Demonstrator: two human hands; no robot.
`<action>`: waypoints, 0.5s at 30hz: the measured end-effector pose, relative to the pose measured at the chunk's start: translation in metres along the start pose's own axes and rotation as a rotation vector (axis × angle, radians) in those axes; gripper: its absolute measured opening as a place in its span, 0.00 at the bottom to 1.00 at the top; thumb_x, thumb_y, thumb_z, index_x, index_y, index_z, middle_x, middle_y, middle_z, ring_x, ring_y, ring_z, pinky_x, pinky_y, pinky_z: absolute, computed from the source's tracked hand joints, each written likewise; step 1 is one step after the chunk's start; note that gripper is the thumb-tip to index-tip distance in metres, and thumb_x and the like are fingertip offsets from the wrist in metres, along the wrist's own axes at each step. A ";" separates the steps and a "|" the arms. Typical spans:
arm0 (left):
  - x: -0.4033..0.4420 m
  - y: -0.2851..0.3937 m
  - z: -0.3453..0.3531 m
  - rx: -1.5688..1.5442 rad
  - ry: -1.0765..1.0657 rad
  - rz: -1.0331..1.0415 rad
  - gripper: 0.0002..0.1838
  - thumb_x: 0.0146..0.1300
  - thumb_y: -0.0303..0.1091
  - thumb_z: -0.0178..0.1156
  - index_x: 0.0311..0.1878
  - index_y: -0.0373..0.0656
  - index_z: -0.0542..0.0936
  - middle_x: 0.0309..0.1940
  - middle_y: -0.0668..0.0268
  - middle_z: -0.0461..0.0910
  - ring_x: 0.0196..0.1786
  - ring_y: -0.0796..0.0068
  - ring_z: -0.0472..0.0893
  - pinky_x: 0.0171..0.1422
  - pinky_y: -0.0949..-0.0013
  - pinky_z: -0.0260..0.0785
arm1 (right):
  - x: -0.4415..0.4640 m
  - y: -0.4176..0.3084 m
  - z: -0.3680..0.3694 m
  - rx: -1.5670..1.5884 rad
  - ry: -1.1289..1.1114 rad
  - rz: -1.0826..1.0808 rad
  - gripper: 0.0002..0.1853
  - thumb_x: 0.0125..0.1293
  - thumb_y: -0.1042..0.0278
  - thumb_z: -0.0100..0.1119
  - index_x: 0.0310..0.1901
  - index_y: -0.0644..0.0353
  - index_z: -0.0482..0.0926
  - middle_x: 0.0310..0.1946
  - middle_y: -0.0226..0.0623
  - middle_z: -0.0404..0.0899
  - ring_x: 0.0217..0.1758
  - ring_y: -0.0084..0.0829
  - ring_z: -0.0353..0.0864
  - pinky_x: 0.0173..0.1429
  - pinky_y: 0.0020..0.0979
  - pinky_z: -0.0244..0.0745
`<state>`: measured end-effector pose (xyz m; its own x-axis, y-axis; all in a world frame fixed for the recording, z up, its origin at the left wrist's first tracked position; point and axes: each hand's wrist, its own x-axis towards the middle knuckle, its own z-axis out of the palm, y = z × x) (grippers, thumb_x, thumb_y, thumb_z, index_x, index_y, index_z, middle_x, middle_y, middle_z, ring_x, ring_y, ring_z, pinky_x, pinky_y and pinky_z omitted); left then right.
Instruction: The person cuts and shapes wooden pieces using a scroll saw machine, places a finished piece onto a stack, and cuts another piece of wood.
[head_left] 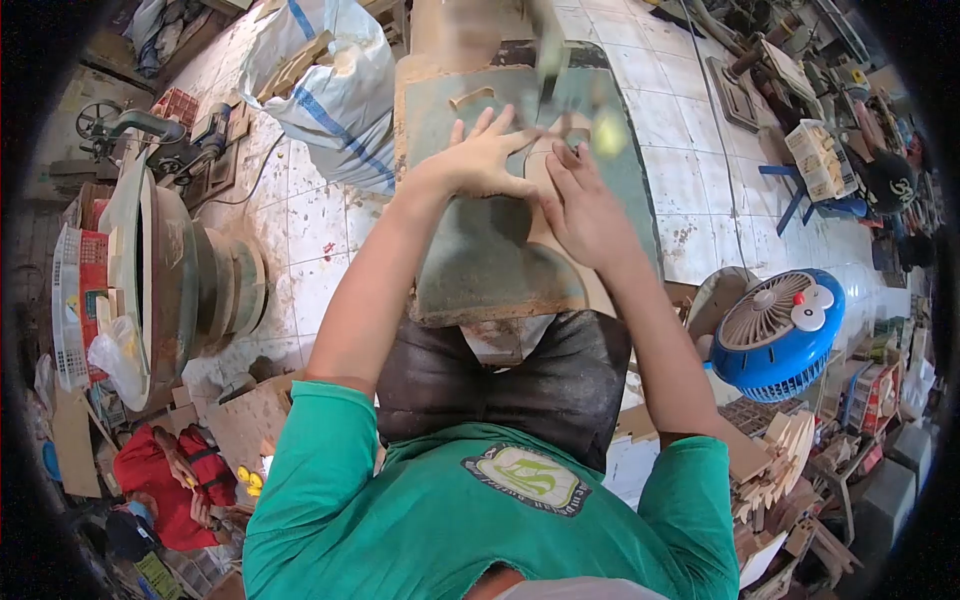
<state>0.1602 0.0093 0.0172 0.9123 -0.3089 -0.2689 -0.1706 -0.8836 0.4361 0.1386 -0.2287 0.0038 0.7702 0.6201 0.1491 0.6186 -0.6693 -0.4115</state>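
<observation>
A flat pale wooden board (542,185) lies on the worn green top of a machine table (465,255), beneath a blurred upright machine part (548,50) that looks like a saw's blade guide. My left hand (485,160) has its fingers spread over the table, with fingertips and thumb reaching the board's left side. On the board's right part rests my right hand (590,205), laid flat with fingers stretched forward. Close to the fingertips of both hands is the machine part; the exact contact is blurred. A small curved wood offcut (472,97) sits beyond my left fingers.
A white sack (340,110) of wood scraps stands at the left of the table. A blue fan (775,335) is at the right, above wood pieces (780,455). A large round machine (175,270) stands left. A person in red (175,480) sits at lower left.
</observation>
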 end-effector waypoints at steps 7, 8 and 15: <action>-0.055 0.036 0.053 -0.071 0.358 -0.244 0.51 0.67 0.55 0.69 0.86 0.40 0.61 0.87 0.43 0.56 0.89 0.45 0.55 0.89 0.28 0.44 | -0.003 -0.015 0.029 0.033 0.257 -0.008 0.27 0.75 0.67 0.62 0.69 0.75 0.74 0.75 0.67 0.71 0.82 0.64 0.66 0.88 0.56 0.59; -0.068 0.046 0.064 -0.072 0.357 -0.242 0.51 0.67 0.55 0.69 0.86 0.40 0.61 0.87 0.43 0.56 0.89 0.45 0.55 0.89 0.28 0.44 | -0.002 -0.016 0.033 0.055 0.311 -0.021 0.26 0.75 0.69 0.62 0.68 0.77 0.74 0.73 0.69 0.73 0.81 0.65 0.68 0.88 0.57 0.59; -0.137 0.141 0.097 -0.108 0.348 -0.204 0.68 0.55 0.58 0.79 0.86 0.26 0.50 0.86 0.33 0.49 0.89 0.31 0.49 0.90 0.31 0.40 | -0.001 -0.023 0.031 0.055 0.285 0.023 0.26 0.76 0.69 0.60 0.68 0.76 0.73 0.73 0.68 0.72 0.80 0.63 0.68 0.89 0.58 0.56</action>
<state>-0.0253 -0.1076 0.0320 0.9979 0.0224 -0.0613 0.0499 -0.8668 0.4961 0.1184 -0.2010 -0.0150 0.8012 0.4597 0.3830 0.5972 -0.6537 -0.4648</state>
